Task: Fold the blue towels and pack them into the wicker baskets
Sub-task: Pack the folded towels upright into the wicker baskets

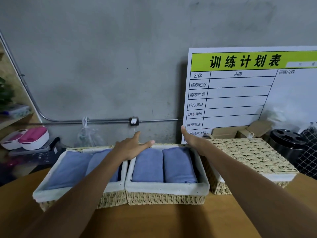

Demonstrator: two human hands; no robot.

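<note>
Two white-lined wicker baskets stand side by side on the wooden table. The left basket [51, 193] holds folded blue towels [68, 169], partly hidden by my left forearm. Two folded blue towels [148, 166] lie next to each other in the middle basket [168, 189]. My left hand [132, 146] reaches with straight fingers over the far rims where the two baskets meet. Above the middle basket's far right corner, my right hand [192, 139] is flat and edge-on, holding nothing.
A third wicker basket [248, 157] with a woven lid stands to the right. Behind it are cardboard boxes [240, 132], a black round container [286, 143] and a white planning board [248, 93] leaning on the grey wall. Shelves with a pink and white tub [32, 138] stand left.
</note>
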